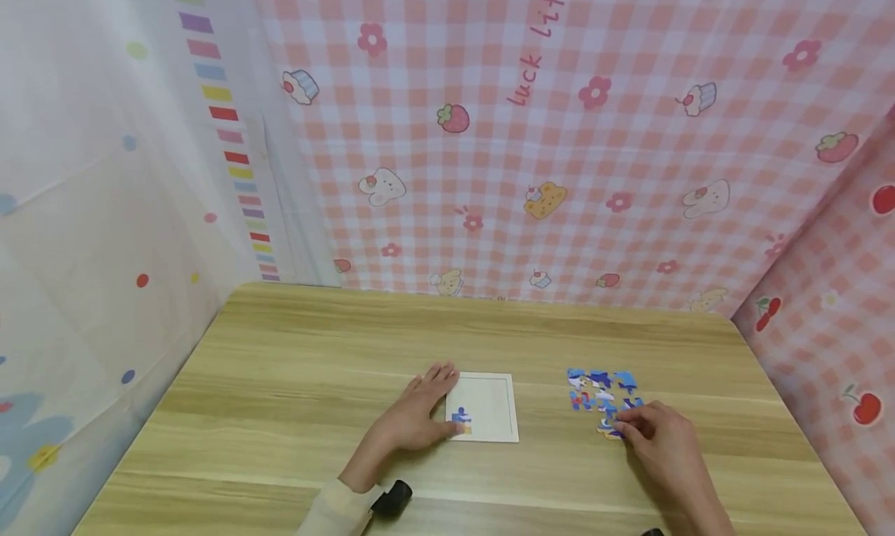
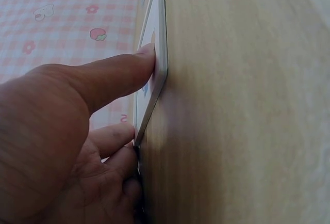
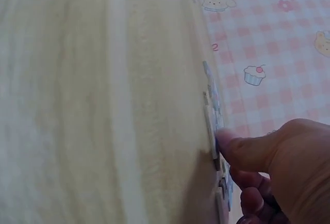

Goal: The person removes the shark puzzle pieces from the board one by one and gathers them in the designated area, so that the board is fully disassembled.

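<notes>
On the table lies a white puzzle board [image 1: 489,408]; a few joined jigsaw pieces [image 1: 461,417] sit in its lower left corner. My left hand [image 1: 419,415] rests against the board's left side. Its thumb [image 2: 121,74] presses on the board near those pieces, while the other fingers touch the upper left edge. To the right, my right hand [image 1: 664,443] pinches a jigsaw piece [image 1: 611,427] between thumb and index finger at the near end of a loose group. In the right wrist view the thumb [image 3: 242,149] touches the edge of a piece.
Several loose blue jigsaw pieces [image 1: 601,381] lie spread to the right of the board. The wooden table [image 1: 315,365] meets a pink checked cloth [image 1: 433,163] at its far edge. A white cloth [image 1: 84,210] hangs on the left.
</notes>
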`<move>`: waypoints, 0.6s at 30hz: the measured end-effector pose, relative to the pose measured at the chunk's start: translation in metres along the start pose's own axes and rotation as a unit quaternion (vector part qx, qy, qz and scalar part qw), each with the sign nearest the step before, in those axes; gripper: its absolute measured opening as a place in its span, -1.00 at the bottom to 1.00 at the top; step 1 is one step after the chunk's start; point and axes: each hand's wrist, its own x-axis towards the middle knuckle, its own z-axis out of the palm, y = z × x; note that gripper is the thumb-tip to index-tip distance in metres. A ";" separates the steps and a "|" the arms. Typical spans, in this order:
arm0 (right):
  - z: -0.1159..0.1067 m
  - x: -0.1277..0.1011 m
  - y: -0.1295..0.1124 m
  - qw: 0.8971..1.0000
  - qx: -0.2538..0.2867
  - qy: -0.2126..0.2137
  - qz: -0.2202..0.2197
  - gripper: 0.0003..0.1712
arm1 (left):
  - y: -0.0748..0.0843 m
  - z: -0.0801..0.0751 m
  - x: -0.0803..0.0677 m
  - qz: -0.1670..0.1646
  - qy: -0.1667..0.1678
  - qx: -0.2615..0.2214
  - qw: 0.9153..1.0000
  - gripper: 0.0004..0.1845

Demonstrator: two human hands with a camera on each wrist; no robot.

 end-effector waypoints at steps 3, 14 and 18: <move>-0.002 -0.001 -0.003 1.000 0.014 0.014 -0.006 -0.88 | 0.000 0.000 0.000 -0.001 0.000 0.004 1.000 -0.10; 0.003 0.009 -0.036 0.996 0.062 0.022 -0.056 -0.87 | 0.007 -0.002 -0.003 -0.013 -0.006 0.026 1.000 -0.07; 0.009 0.011 -0.045 0.996 0.069 -0.001 -0.051 -0.88 | 0.006 -0.003 -0.004 -0.009 -0.013 0.020 1.000 -0.02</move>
